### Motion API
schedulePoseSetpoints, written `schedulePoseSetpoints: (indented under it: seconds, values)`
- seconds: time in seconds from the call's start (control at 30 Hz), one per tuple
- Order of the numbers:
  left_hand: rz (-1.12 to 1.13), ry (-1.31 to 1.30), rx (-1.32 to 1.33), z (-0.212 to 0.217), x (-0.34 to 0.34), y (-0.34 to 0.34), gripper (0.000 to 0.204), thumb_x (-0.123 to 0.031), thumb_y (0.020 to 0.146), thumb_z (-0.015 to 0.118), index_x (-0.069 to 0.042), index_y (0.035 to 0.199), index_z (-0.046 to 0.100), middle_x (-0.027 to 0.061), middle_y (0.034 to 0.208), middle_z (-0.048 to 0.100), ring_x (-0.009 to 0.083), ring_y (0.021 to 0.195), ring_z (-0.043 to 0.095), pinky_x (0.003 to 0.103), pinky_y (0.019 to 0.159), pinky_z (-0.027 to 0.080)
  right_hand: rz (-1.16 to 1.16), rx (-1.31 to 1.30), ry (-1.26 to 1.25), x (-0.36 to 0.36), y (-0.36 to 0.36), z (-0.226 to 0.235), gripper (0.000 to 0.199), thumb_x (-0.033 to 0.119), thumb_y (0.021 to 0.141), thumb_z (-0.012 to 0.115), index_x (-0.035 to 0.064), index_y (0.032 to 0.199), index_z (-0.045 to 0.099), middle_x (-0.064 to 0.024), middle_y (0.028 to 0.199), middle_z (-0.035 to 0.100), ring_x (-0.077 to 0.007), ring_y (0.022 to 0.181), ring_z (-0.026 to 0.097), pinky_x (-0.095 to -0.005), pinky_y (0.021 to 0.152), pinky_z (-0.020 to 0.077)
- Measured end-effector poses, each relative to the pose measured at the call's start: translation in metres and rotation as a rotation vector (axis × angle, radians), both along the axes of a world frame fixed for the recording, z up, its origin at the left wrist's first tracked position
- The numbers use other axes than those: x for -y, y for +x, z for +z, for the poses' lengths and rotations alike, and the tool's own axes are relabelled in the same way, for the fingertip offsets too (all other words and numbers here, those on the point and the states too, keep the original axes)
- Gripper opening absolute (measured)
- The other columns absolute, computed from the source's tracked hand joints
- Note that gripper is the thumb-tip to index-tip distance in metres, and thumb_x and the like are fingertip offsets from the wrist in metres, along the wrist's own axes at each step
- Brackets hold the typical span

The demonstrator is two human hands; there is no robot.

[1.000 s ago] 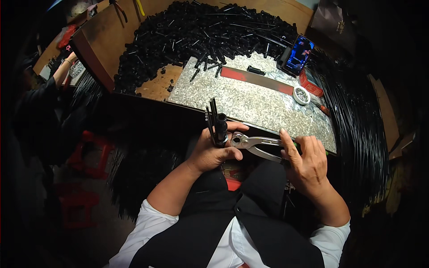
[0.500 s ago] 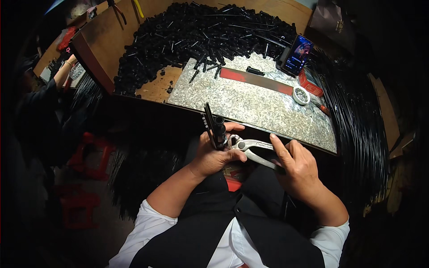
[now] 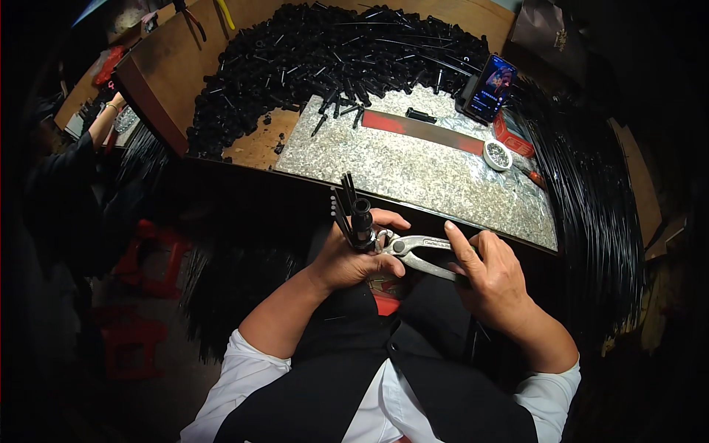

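Observation:
In front of my lap, my left hand (image 3: 341,260) is closed round a black tubular part (image 3: 361,214) with thin black rods (image 3: 344,193) standing beside it. Its open end faces upward, and the lower end is hidden in my palm. My right hand (image 3: 493,275) grips the handles of grey metal pliers (image 3: 421,245), its index finger stretched along them. The jaws meet the base of the tubular part, by my left thumb. Whether they bite on anything there is too small to tell.
A big heap of black tubular parts (image 3: 295,66) fills the bench's back. On the speckled worktop (image 3: 413,181) are a red-and-dark strip (image 3: 421,131), a white bowl of small metal pieces (image 3: 497,156) and a propped phone (image 3: 492,90). Long black rods (image 3: 591,214) hang at right; red stools (image 3: 151,258) stand left.
The thin rods in my left hand have fanned apart and shifted a little. The pliers have moved only slightly, their jaws still at the tubular part's base.

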State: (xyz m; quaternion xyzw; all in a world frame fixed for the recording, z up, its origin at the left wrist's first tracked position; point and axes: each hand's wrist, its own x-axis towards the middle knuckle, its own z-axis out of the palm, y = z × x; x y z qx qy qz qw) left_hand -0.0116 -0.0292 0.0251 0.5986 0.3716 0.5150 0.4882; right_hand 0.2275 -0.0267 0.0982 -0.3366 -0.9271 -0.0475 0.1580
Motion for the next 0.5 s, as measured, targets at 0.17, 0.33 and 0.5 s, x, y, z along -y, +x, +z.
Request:
schedulePoseSetpoints:
  seconds: [0.17, 0.33, 0.5]
  values:
    - [0.009, 0.006, -0.011, -0.0003, 0.0014, 0.0013, 0.066, -0.030, 0.049, 0.090, -0.005, 0.105, 0.064, -0.0066, 0.090, 0.055, 0.0021, 0.069, 0.041, 0.018, 0.062, 0.036, 0.006, -0.004, 0.017, -0.0002, 0.0002, -0.0006, 0.070, 0.003, 0.066, 0.073, 0.0061, 0.132, 0.049, -0.0084, 0.076, 0.044, -0.0224, 0.065, 0.047, -0.0351, 0.058, 0.0408]
    - [0.025, 0.013, 0.010, -0.0027, 0.0012, 0.0038, 0.066, -0.032, 0.050, 0.090, -0.005, 0.104, 0.065, -0.0066, 0.088, 0.055, 0.0024, 0.069, 0.040, 0.018, 0.061, 0.036, 0.026, 0.048, 0.111, -0.0019, 0.0033, 0.0001, 0.065, 0.001, 0.068, 0.069, 0.0044, 0.130, 0.050, -0.0074, 0.071, 0.042, -0.0213, 0.059, 0.046, -0.0341, 0.053, 0.0399]
    - [0.041, 0.062, -0.092, 0.0000, 0.0031, 0.0039, 0.070, -0.037, 0.050, 0.090, -0.004, 0.105, 0.064, -0.0069, 0.086, 0.054, 0.0023, 0.068, 0.039, 0.018, 0.061, 0.036, 0.029, 0.036, 0.034, 0.0010, 0.0050, 0.0030, 0.060, -0.001, 0.069, 0.065, 0.0034, 0.128, 0.052, -0.0073, 0.068, 0.040, -0.0205, 0.056, 0.046, -0.0336, 0.048, 0.0384]
